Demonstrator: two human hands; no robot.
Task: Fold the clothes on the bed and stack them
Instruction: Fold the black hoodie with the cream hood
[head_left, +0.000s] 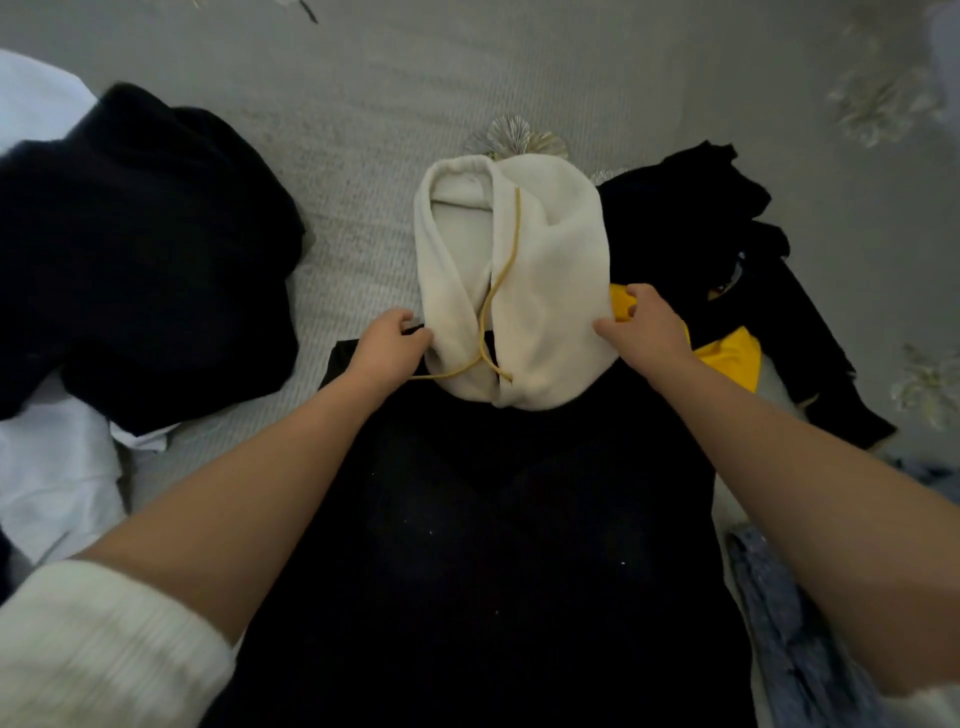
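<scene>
Bed (363, 130) | black hoodie (493, 519) lies flat before me, white hood (545, 291) spread beyond it | my left hand (389, 343) and right hand (644, 325) each pinch the hood's base, likely squaring it for folding | dark heap (145, 234) waits left

On the grey textured bedspread (363, 104), a flat black sweatshirt (493, 519) lies centre, its cream fleece hood (545, 291) at 12 o'clock. A crumpled dark heap (145, 249) sits at 10 o'clock and a black-and-yellow garment (727, 358) at 2.
</scene>
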